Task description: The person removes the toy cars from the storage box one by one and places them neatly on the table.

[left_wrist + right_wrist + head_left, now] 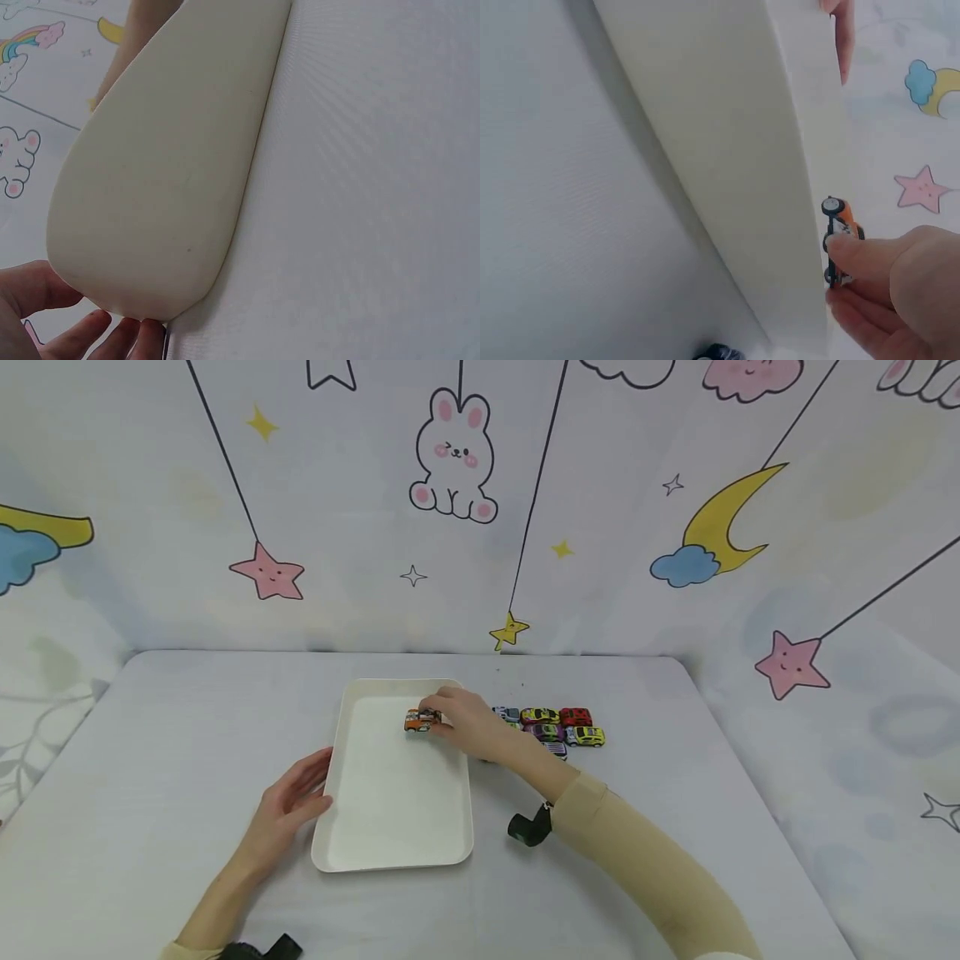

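Observation:
A white rectangular tray (393,810) lies on the table. My right hand (476,727) pinches an orange toy car (416,721) between thumb and fingers over the tray's far right part. In the right wrist view the wheels of that orange toy car (845,225) face left, and the fingers cover part of its body. At the tray's left side, my left hand (294,793) rests its fingertips and thumb against the outer wall. The left wrist view shows those fingers (71,337) touching the end of the tray wall (150,172), loosely spread.
Right of the tray several toy cars stand in a close group, among them a red car (576,717), a yellow car (585,737) and a purple car (546,732). My right forearm hides some of them. A patterned backdrop (337,485) rises behind the table.

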Demonstrator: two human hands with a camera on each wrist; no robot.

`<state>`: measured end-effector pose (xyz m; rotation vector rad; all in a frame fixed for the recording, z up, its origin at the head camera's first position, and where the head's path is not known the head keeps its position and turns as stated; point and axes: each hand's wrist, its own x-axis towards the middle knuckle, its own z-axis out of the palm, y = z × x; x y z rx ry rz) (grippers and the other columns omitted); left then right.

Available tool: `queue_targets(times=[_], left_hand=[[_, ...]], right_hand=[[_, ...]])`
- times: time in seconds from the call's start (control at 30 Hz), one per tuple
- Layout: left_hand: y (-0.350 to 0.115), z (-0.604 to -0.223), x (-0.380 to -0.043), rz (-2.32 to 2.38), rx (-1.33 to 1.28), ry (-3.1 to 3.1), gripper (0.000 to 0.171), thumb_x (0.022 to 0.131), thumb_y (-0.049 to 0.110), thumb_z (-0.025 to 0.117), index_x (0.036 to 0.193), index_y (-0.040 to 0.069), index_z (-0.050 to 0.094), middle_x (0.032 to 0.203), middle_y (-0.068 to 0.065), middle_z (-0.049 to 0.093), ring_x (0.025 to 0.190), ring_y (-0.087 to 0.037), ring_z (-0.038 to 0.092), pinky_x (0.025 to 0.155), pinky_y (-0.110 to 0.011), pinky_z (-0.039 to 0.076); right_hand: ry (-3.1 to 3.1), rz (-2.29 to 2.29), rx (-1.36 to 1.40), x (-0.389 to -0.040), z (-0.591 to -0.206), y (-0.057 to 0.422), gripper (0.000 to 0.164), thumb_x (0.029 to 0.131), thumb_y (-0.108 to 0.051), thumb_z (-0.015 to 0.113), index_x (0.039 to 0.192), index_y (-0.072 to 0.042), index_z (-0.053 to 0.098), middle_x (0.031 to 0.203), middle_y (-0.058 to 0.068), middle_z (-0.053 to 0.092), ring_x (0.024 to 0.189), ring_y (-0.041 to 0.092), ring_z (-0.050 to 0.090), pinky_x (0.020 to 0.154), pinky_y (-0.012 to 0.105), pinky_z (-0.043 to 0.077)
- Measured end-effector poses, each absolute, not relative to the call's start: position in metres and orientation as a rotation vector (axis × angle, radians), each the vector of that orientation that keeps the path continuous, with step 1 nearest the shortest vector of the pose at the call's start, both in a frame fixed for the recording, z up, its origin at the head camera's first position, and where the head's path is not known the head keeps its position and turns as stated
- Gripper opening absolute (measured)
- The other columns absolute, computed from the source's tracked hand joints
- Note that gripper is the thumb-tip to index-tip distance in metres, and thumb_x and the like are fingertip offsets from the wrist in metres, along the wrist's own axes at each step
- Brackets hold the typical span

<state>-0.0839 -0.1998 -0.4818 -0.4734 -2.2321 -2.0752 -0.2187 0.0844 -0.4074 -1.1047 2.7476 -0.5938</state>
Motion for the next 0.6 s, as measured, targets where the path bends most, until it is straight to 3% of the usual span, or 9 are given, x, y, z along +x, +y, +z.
queue_targets(times=[0.6], left_hand=[[-0.200,-0.483,-0.084,-2.039,-0.476,-2.254,0.057,0.094,-0.010,0.057,0.147,-0.013,0.035,0.150,-0.008,0.050,0.135,-0.002,0.049,0.106,-0.012,0.043]], right_hand=[[2.938,-0.869,-1.325,-0.204,-0.434,0.137,0.033,0.095,-0.001,0.065,0.127,-0.007,0.062,0.122,0.012,0.060,0.112,0.026,0.058,0.092,0.037,0.057]])
